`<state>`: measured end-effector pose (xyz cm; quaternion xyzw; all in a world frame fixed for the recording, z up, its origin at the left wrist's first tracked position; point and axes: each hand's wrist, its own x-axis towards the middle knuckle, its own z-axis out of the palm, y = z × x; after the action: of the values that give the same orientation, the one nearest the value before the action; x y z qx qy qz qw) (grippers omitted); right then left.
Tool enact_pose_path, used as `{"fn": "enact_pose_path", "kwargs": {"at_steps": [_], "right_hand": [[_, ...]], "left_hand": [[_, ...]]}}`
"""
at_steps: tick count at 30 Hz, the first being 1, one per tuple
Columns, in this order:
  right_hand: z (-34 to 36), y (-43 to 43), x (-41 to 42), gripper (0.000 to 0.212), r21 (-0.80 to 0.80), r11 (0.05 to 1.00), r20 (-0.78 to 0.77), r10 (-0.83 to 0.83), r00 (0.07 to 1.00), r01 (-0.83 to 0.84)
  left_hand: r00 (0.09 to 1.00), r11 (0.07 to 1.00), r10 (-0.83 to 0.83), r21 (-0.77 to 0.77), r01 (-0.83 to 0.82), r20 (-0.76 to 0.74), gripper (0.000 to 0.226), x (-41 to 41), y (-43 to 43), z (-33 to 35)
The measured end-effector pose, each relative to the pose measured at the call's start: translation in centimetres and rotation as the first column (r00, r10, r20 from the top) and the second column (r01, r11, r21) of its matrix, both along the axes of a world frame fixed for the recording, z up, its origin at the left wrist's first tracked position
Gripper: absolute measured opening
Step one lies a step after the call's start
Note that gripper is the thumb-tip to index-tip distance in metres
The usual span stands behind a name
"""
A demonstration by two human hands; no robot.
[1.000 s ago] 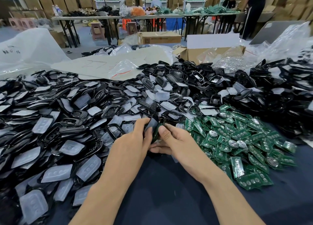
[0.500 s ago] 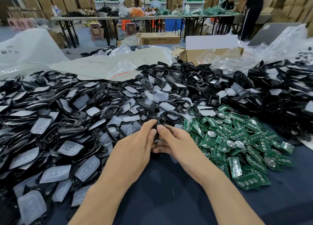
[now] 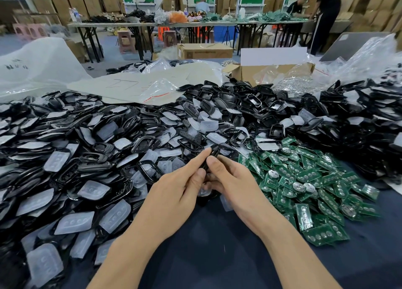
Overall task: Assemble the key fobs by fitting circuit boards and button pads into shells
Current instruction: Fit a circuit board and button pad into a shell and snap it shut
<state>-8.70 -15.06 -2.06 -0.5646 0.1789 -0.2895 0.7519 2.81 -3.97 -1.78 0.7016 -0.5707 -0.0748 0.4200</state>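
Black shell (image 3: 215,151) pinched edge-on by left hand (image 3: 174,193) & right hand (image 3: 237,184), both curled round it, prob. to seat parts.

— From where is the scene viewed?
— From the person's head; one wide-angle camera is aimed forward and down.
— How near?
— The left hand (image 3: 174,193) and right hand (image 3: 237,186) are framed close; far tables (image 3: 121,24) are caught above.
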Motion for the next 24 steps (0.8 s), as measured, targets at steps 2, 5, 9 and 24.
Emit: {"fn": "enact_pose_path", "kwargs": {"at_steps": [2, 5, 9, 24], "right_hand": [[0.1, -0.1, -0.1, 0.031, -0.003, 1.0, 0.028, -0.016, 0.999, 0.016], [0.2, -0.1, -0.1, 0.038, 0.007, 0.999, 0.049, -0.047, 0.998, 0.046], [0.5, -0.2, -0.1, 0.047, -0.01, 0.997, 0.092, -0.078, 0.993, 0.079], [1.0, 0.0, -0.5, 0.026, 0.009, 0.999, 0.134, -0.041, 0.99, 0.041]], "left_hand": [[0.982, 0.999, -0.018, -0.034, 0.012, -0.187, 0.041, -0.2, -0.3, -0.2], [0.896, 0.998, -0.016, -0.058, -0.011, -0.445, 0.033, -0.4, -0.8, 0.0], [0.772, 0.994, -0.039, -0.107, -0.038, -0.634, 0.043, -0.3, -0.9, 0.6], [0.563, 0.988, -0.149, -0.15, 0.043, -0.813, 0.051, 0.4, -0.8, 0.7]]}}
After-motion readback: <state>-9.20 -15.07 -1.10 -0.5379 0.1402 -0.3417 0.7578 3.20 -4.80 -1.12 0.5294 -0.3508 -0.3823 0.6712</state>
